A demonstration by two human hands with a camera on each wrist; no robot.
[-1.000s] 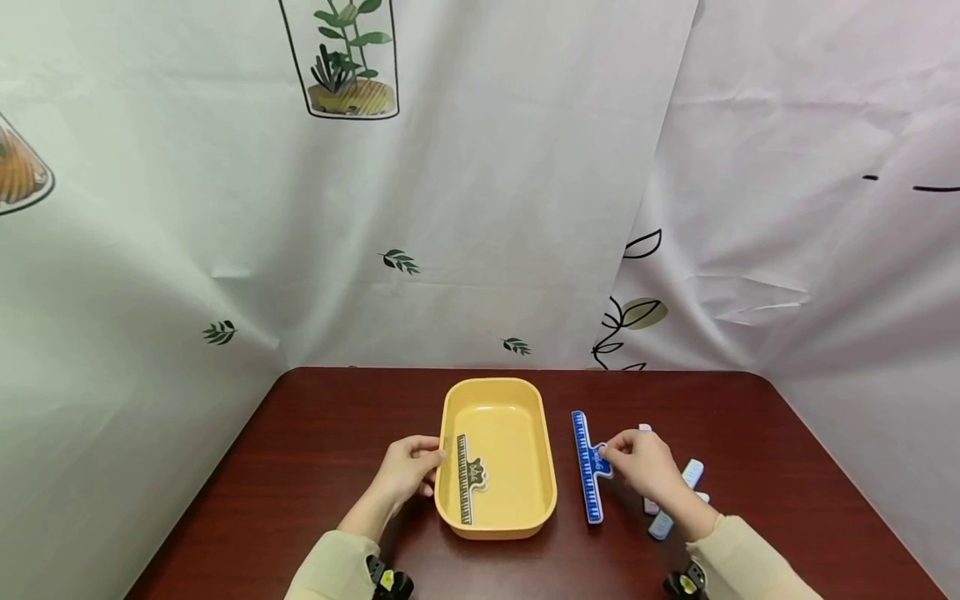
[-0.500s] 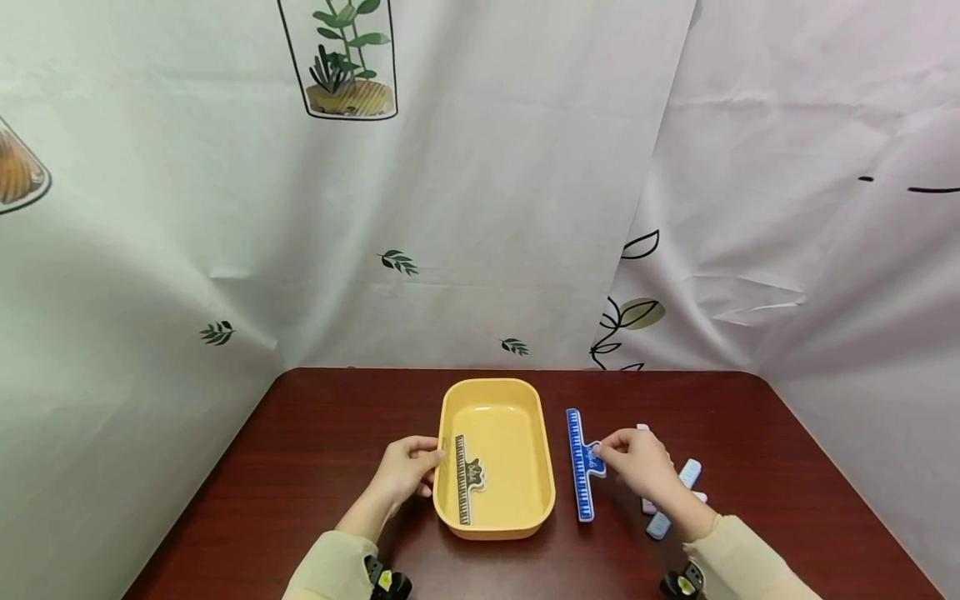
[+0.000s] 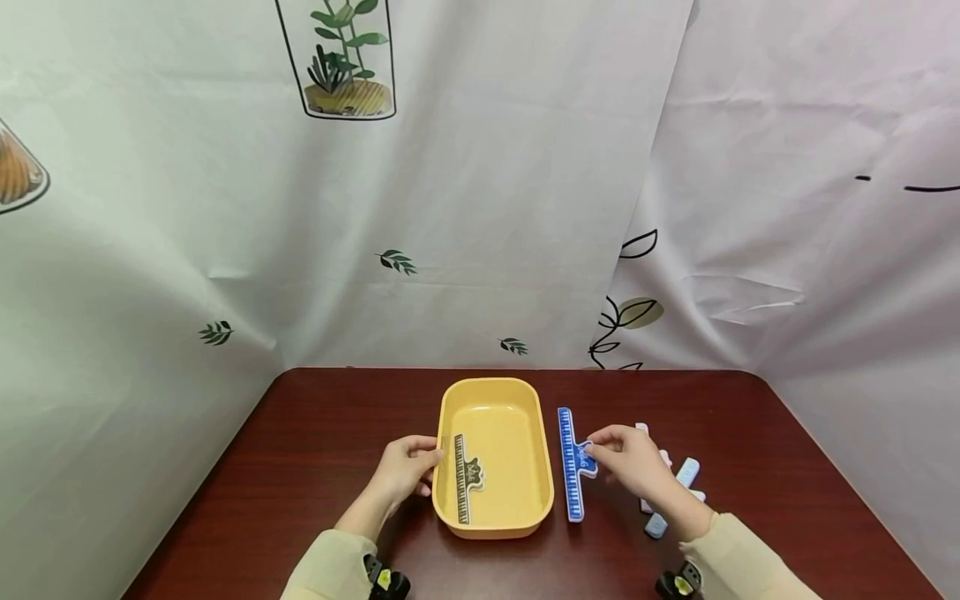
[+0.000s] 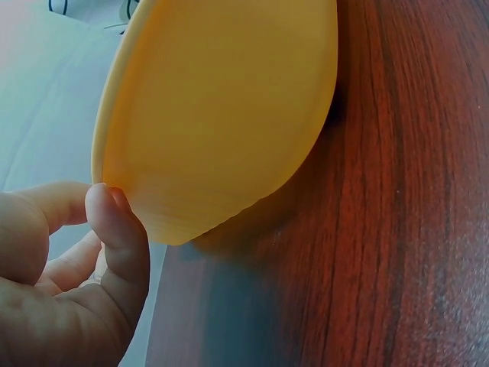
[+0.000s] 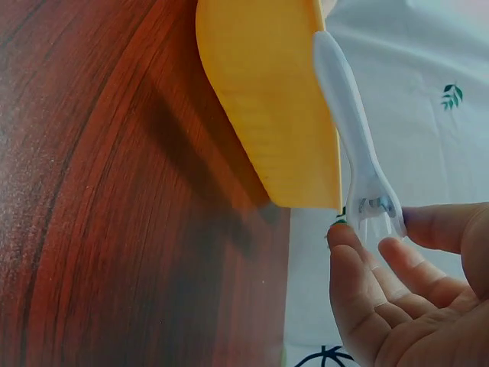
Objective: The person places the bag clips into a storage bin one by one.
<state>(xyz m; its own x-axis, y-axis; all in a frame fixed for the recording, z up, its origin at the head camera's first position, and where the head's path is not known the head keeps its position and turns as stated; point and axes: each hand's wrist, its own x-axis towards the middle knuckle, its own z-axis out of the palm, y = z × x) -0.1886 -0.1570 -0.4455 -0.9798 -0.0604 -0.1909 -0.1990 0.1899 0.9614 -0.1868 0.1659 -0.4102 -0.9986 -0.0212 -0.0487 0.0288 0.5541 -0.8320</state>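
Note:
My left hand (image 3: 402,468) pinches the left rim of a yellow rectangular tray (image 3: 517,521), thumb and finger on its edge in the left wrist view. Inside the tray, along its left side, lies a black-and-white clip (image 3: 462,479) with a ruler-like striped bar. My right hand (image 3: 632,463) holds a blue-and-white clip (image 3: 572,467) of the same shape by its short handle, between thumb and fingers. Seen edge-on in the right wrist view, this clip (image 5: 348,115) is white with a metal spring, and it is raised above the table beside the tray.
Several pale clips, including a light blue one (image 3: 687,472), lie on the dark red wooden table (image 3: 330,433) to the right, partly hidden by my right hand and forearm. A white printed cloth (image 3: 480,208) hangs behind the table.
My right hand has moved a little left with the blue clip, bringing it closer to the tray. The left hand stays on the tray rim.

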